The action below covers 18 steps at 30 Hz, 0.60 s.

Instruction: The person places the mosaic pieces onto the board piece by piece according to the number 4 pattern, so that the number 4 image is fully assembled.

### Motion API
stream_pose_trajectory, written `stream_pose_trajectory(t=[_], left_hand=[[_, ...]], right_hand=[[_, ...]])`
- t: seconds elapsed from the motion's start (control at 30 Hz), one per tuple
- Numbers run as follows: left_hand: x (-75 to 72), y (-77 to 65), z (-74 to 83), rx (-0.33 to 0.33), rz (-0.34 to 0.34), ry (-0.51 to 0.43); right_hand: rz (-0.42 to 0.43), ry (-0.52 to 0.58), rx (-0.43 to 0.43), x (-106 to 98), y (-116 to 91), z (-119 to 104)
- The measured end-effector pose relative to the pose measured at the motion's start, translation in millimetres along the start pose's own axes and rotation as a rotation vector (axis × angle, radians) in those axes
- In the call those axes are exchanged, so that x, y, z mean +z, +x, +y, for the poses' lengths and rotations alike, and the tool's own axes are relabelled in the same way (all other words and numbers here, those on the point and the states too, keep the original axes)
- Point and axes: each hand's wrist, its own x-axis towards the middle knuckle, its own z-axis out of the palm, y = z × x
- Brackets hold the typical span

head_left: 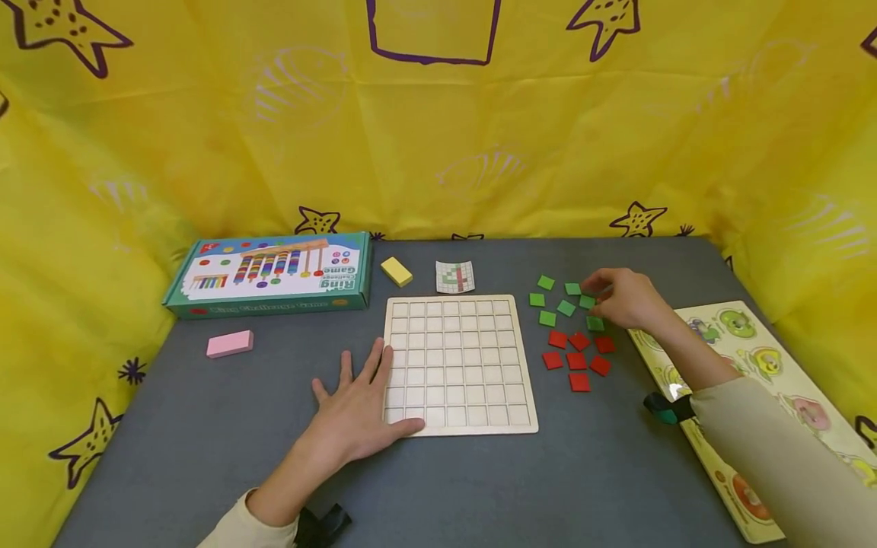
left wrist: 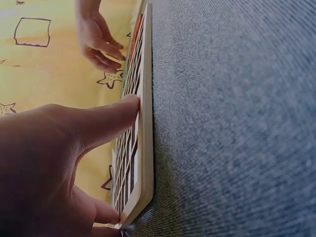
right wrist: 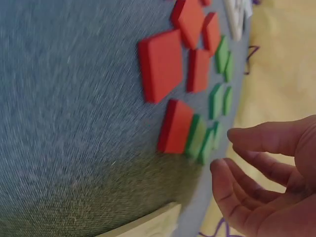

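My left hand (head_left: 352, 415) lies at the left edge of a square wooden grid board (head_left: 460, 441). Its fingers are spread straight, and the thumb (left wrist: 111, 118) presses on the board's near edge. My right hand (head_left: 629, 298) hovers at the right side of several green square tiles (head_left: 566, 307). In the right wrist view, a gap shows between its thumb and bent fingers, with nothing held there. Below the green tiles lie several red square tiles (head_left: 576, 361). A small paper card (head_left: 455, 277) printed with a green and red grid pattern lies just behind the board.
A Ring Challenge Game box (head_left: 267, 274) stands at the back left, with a pink block (head_left: 230, 344) in front of it. Behind the board's left corner is a yellow block (head_left: 397, 272). A fruit puzzle board (head_left: 740, 354) lies under my right forearm. Yellow cloth surrounds the table.
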Motion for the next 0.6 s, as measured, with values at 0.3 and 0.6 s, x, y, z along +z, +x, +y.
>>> stream_pose_trajectory(t=[0.3,0.6], left_hand=[[1.4,1.3,-3.4,0.002,-0.018,0.000],[-1.3,-0.3,-2.5,0.003,-0.030,0.006]], right_hand=[[-0.008,-0.027,0.017,7,18,10],[0.000,-0.028,0.018,7,22,17]])
